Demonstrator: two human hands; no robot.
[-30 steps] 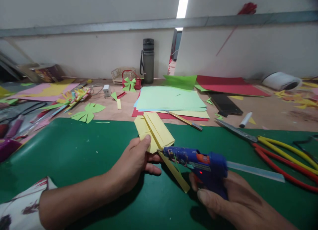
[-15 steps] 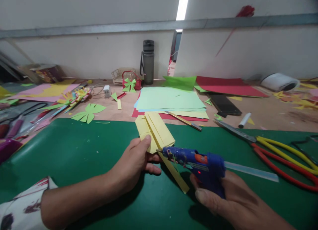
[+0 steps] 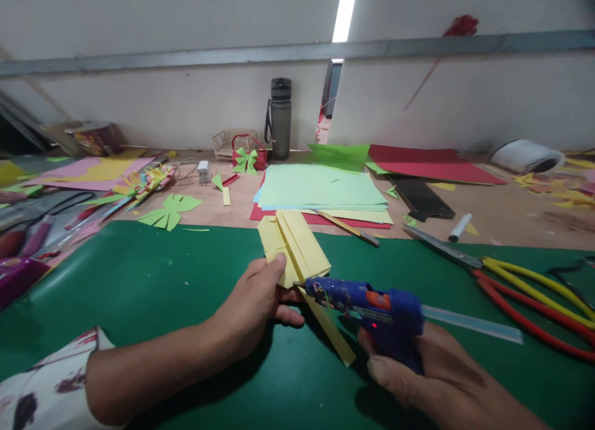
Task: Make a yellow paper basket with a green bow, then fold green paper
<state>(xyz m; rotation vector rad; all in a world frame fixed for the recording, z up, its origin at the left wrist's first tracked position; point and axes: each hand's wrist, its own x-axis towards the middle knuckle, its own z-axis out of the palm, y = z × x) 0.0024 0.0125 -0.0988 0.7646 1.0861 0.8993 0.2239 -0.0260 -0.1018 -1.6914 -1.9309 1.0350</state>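
Note:
My left hand (image 3: pixel 260 290) pinches a folded yellow paper piece (image 3: pixel 304 247) with the thumb on top; its fingers are partly hidden beneath. From the paper's lower end a narrow yellow paper strip (image 3: pixel 332 334) slants down to the right. My right hand (image 3: pixel 413 374) is wrapped round the handle of a blue hot glue gun (image 3: pixel 367 300), whose red light is lit. The gun's nozzle points left, at the paper's lower edge by the strip; whether it touches I cannot tell. A clear glue stick (image 3: pixel 474 323) juts from the gun's rear.
Large scissors (image 3: pixel 469 259) with yellow and red handles lie at right on the green mat (image 3: pixel 186 281). Behind the mat are a stack of coloured paper (image 3: pixel 320 185), a pencil (image 3: pixel 348 227), a dark phone (image 3: pixel 421 196), a white marker (image 3: pixel 460 227) and a bottle (image 3: pixel 281 120).
The whole view has shifted slightly, so everything sits a little further right. Both hands keep their grip, and the nozzle stays at the same edge of the paper.

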